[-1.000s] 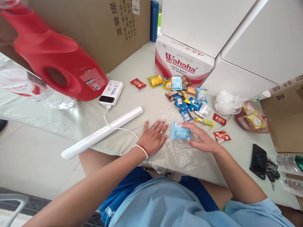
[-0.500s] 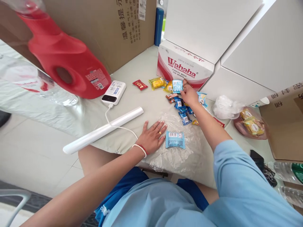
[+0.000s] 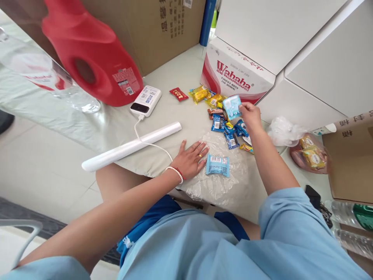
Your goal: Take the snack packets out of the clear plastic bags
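Observation:
My right hand (image 3: 251, 116) pinches the edge of a light blue snack packet (image 3: 232, 107), raised above a pile of wrapped snacks. In that pile lie dark blue packets (image 3: 217, 123), yellow packets (image 3: 200, 93) and a brown packet (image 3: 215, 113). My left hand (image 3: 190, 158) rests flat with fingers spread, palm down on the edge of a clear plastic bag (image 3: 201, 188). Just right of its fingers, another light blue packet (image 3: 217, 165) lies on the plastic. A small red packet (image 3: 178, 94) sits apart, left of the pile.
A white power bank (image 3: 146, 100) with a cable lies near a white tube-shaped lamp (image 3: 132, 146). The red jug (image 3: 96, 58) and a clear bottle (image 3: 52, 79) stand left. Behind the pile is a Wahaha box (image 3: 236, 76). Crumpled white plastic (image 3: 284, 131) and bagged yellow snacks (image 3: 313, 153) lie right.
My right hand has lifted the light blue packet off the pile and drawn it toward me and to the right. My left hand stays flat in place. The view has shifted slightly.

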